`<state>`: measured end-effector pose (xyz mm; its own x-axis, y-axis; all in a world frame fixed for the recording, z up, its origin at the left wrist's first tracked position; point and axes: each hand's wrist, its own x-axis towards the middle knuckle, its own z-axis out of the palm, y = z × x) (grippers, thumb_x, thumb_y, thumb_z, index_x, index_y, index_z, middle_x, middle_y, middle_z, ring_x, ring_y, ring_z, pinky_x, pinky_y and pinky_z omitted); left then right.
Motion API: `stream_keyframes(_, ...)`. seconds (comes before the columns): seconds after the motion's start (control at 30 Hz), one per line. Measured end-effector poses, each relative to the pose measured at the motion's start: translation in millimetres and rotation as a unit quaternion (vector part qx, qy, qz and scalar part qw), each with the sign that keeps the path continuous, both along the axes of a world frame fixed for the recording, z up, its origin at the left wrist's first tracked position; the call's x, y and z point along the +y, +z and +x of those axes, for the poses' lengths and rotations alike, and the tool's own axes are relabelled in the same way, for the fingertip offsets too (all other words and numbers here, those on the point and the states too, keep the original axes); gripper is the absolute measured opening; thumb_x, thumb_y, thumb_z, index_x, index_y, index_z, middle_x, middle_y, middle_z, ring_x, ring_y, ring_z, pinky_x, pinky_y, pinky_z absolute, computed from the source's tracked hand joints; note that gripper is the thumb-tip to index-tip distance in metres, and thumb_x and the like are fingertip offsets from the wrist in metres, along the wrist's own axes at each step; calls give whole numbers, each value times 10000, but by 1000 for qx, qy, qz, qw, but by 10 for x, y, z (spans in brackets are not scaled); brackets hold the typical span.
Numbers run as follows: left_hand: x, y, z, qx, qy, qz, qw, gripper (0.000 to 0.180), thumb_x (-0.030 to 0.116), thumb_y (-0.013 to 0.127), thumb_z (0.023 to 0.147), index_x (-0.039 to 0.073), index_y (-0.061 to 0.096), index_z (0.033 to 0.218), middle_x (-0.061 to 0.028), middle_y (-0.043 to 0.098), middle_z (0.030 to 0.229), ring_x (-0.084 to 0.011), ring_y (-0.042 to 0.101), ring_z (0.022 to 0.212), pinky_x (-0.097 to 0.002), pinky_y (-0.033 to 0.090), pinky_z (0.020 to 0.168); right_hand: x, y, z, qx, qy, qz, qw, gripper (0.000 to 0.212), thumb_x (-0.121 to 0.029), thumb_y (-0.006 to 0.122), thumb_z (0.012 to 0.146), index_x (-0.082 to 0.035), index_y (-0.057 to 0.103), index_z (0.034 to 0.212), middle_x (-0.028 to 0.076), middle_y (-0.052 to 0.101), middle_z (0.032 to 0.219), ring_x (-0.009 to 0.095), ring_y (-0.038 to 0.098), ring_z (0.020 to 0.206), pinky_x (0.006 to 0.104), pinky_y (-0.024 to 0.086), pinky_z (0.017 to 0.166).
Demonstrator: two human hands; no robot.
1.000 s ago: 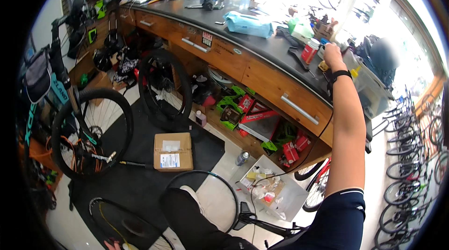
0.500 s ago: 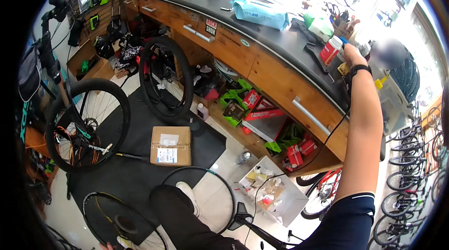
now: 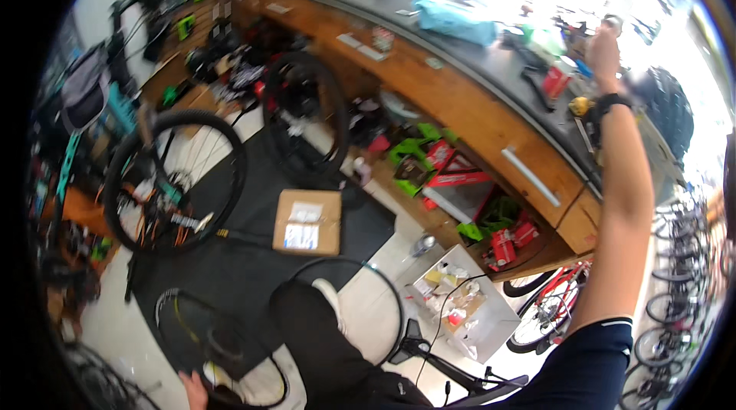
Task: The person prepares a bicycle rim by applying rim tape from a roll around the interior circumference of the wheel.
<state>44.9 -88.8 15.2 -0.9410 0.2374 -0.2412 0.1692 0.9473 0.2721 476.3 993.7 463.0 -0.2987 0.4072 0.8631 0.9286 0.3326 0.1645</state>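
- Bicycle wheel [image 3: 225, 343] sits at near left, partly over the black mat [image 3: 249, 272]; I see the left hand [image 3: 196, 390] by its near edge, but cannot tell if the fingers are clamped on it.
- Right hand [image 3: 604, 56] is over the far right end of the workbench [image 3: 464, 119]; blur keeps me from telling its fingers together or apart.
- Just left of it, I see a red-and-white bottle [image 3: 557, 79].
- Cardboard box [image 3: 308, 221] rests farther off on the mat.

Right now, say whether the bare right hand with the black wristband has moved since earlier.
Yes: the right hand has moved up in the picture, judged against the red-and-white bottle standing beside it.
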Motion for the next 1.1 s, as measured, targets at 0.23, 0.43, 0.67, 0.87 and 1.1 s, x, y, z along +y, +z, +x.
stream_keyframes(0.23, 676, 576, 115, -188, 134, 142, 963, 563, 399, 568, 1015, -76, 307, 1168, -285, 580, 1092, -305, 685, 816, -384, 606, 525, -1553, -125, -1533, -66, 312, 62, 946, 299, -139, 640, 966, -67, 657, 1256, 114, 668, 1230, 268, 698, 883, 379, 575, 756)
stream_keyframes(0.43, 491, 417, 356, -202, 73, 233, 949, 582, 413, 602, 1015, -89, 390, 1220, -175, 605, 1052, -199, 646, 786, -322, 593, 542, -4196, -1160, -2803, 42, 543, -351, 762, 259, -217, 764, 878, 6, 742, 1007, 89, 736, 900, 148, 675, 781, 317, 550, 720)
stream_keyframes(0.67, 455, 317, 421, -207, 47, 236, 948, 609, 413, 639, 995, -101, 421, 1239, -167, 654, 1021, -205, 682, 735, -338, 588, 547, -6360, -2088, -3165, 114, 642, -715, 252, 430, 3, 745, 849, 72, 524, 1211, 94, 667, 998, 104, 657, 856, 226, 535, 714)
stream_keyframes(0.87, 306, 338, 515, -201, 9, 212, 956, 539, 406, 647, 990, -120, 585, 1089, -149, 706, 816, -223, 692, 605, -342, 568, 531, -7531, -2141, -3051, 102, 679, -715, 133, 455, -9, 680, 916, 59, 524, 1338, 100, 692, 1093, 114, 673, 829, 234, 543, 708)
stream_keyframes(1.1, 355, 496, 902, -226, -14, 199, 953, 560, 403, 685, 959, -150, 628, 1023, -194, 716, 807, -278, 722, 607, -377, 565, 553, -8170, -2288, -2754, 104, 668, -730, 102, 409, 8, 689, 903, 53, 564, 1289, 108, 679, 1103, 136, 682, 888, 236, 554, 745)
